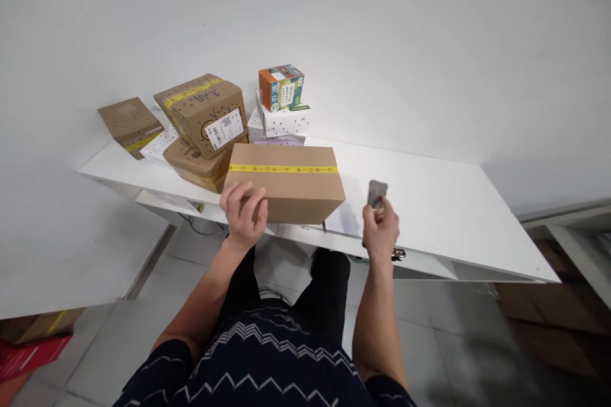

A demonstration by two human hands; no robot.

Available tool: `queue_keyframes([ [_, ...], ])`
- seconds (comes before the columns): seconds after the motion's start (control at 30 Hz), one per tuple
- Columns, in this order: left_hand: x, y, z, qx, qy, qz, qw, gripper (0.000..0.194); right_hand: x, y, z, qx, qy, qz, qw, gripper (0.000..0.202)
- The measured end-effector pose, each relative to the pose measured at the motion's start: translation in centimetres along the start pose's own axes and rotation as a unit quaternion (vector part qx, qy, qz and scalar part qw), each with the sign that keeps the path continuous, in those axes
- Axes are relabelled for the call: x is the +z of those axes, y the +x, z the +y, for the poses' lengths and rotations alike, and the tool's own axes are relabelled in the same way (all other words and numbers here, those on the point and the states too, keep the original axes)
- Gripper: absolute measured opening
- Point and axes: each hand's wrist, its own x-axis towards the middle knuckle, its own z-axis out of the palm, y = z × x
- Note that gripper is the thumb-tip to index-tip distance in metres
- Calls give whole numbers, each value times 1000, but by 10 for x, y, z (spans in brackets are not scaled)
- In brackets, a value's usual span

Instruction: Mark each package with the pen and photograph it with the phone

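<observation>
A long brown cardboard box [284, 187] with yellow printed tape along its top lies on the white table [439, 203], near the front edge. At its front left corner, my left hand [245, 213] grips the box with bent fingers over the top edge. My right hand [380, 229] is to the right of the box and apart from it. Between its thumb and fingers it pinches a flat, grey, rounded rectangular object [377, 189], whose lower part is hidden by the hand. I cannot make out exactly what this object is.
Taped cartons [203, 114] are stacked at the left. Behind the long box, an orange and blue printed box [281, 87] tops white spotted boxes [284, 121]. A small metal item [398, 255] shows at the table's front edge. A shelf [577, 235] stands at the right.
</observation>
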Motion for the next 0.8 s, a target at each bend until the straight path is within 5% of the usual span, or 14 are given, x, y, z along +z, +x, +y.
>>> queue_keyframes([
  [0.17,-12,-7,-24,-153,-57,43,986,49,40,21,27,-46,-295,-96,949,63],
  [0.37,-17,-29,-54,-326,-260,-98,904,65,49,24,39,-65,-324,-120,936,53],
  [0.5,-13,-42,-68,-404,-322,-185,836,76,33,11,38,-93,-152,-191,965,50],
  [0.63,-21,-39,-58,-475,-322,-236,784,68,29,-19,10,-104,121,-338,928,56],
  [0.8,-40,-14,-30,-471,-323,-209,794,65,17,-36,-24,-95,283,-273,915,47],
])
